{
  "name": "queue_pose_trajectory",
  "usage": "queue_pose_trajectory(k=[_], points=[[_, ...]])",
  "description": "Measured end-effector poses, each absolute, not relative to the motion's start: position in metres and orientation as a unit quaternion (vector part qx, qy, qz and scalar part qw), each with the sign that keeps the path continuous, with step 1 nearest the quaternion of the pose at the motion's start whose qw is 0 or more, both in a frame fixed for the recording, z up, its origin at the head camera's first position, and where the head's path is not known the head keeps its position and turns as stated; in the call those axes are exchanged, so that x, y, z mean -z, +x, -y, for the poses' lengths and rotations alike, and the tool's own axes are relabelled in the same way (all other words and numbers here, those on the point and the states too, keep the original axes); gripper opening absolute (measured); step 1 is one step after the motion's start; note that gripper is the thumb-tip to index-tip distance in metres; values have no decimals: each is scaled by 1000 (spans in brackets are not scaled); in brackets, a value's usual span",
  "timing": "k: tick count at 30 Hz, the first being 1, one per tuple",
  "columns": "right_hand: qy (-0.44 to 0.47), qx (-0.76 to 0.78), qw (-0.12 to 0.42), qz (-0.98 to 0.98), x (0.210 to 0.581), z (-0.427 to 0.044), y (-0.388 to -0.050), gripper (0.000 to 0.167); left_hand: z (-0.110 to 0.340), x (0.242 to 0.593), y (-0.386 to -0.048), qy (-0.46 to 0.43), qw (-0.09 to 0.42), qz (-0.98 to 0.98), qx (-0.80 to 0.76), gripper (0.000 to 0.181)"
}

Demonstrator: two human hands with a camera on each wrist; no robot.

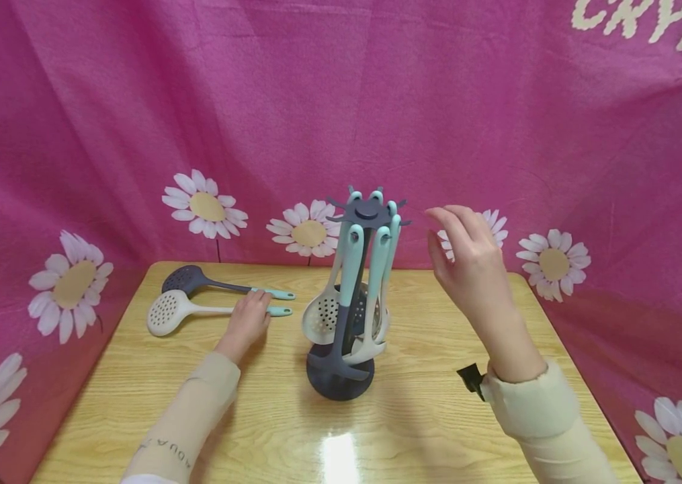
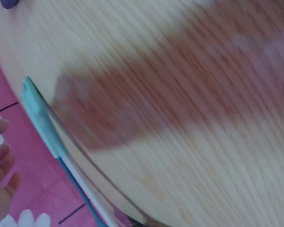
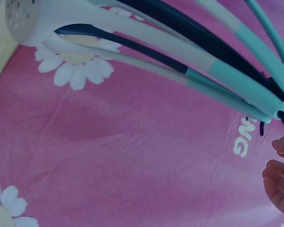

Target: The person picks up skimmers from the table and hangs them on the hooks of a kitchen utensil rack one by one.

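A dark utensil stand (image 1: 367, 212) with a round base carries several turquoise-handled utensils, among them a white skimmer (image 1: 320, 317) and a dark-headed utensil (image 1: 341, 359). My right hand (image 1: 467, 262) is raised just right of the stand's top, fingers bent and nothing between them. In the right wrist view, the right hand (image 3: 280, 177) is apart from the hanging handles. On the left lie another white skimmer (image 1: 166, 313) and a dark skimmer (image 1: 186, 279). My left hand (image 1: 248, 319) is over the white skimmer's handle, its fingers loosely bent; the left wrist view shows them apart from the handles.
The wooden table (image 1: 268, 430) bears the stand near its middle. A pink cloth (image 1: 316, 101) with daisies hangs behind and beside it. A black tab (image 1: 470, 380) sticks out from the right sleeve (image 1: 534, 403).
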State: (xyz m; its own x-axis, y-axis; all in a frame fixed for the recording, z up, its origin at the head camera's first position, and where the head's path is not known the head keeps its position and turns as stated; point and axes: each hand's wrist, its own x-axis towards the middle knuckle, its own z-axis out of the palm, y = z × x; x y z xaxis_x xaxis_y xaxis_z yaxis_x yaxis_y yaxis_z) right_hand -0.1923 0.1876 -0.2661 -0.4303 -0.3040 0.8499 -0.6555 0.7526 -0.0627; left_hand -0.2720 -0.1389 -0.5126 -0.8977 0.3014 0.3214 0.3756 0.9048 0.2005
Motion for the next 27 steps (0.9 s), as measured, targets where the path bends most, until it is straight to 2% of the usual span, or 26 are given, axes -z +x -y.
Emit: queue_pose_trajectory(k=[6, 12, 21, 27], points=[[312, -186, 450, 816, 258, -179, -191, 23, 149, 520, -278, -164, 112, 973, 114, 29], [323, -169, 461, 809, 255, -172, -191, 21, 158, 525, -277, -150, 61, 983, 87, 30], [329, -142, 456, 815, 253, -169, -193, 15, 168, 528, -275, -125, -6, 990, 61, 40], [339, -148, 444, 816, 254, -168, -193, 11, 170, 531, -276, -119, -11, 992, 47, 38]])
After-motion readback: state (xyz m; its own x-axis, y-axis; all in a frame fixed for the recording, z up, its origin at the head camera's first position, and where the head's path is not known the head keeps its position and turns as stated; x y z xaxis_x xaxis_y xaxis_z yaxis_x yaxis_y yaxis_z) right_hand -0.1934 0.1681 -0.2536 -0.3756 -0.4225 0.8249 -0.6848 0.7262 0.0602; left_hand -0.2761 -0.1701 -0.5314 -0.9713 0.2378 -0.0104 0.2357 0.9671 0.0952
